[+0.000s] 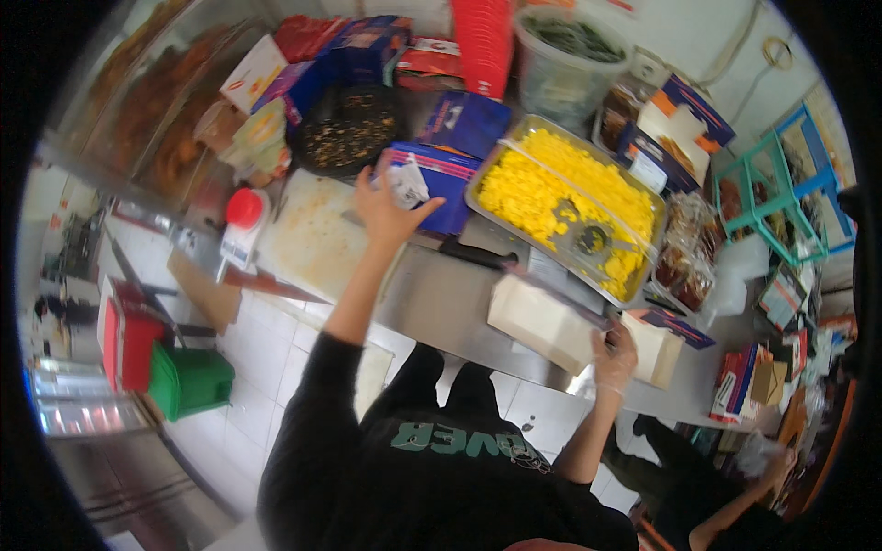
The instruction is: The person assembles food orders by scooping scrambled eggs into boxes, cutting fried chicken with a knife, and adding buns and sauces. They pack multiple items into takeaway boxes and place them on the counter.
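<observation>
My left hand (390, 209) is raised with thumb and fingers spread, beside a flat purple box (450, 207). Between its fingers a crumpled white piece (409, 186) shows; whether they touch it I cannot tell. My right hand (614, 356), in a clear plastic glove, has its fingers closed on the right end of an open cardboard food box (544, 323) with a pale inside, at the counter's front edge. Just right of that hand is a second open box (654, 351). A black-handled knife (478, 254) lies on the counter between my hands, its blade partly hidden.
Behind the boxes stands a metal tray (473, 197) of yellow food with a ladle in it. A stained cutting board (312, 230), a dark pan (349, 133) and a red-lidded jar (245, 216) sit left. A clear tub (570, 78) holds greens. Another person (726, 487) works at lower right.
</observation>
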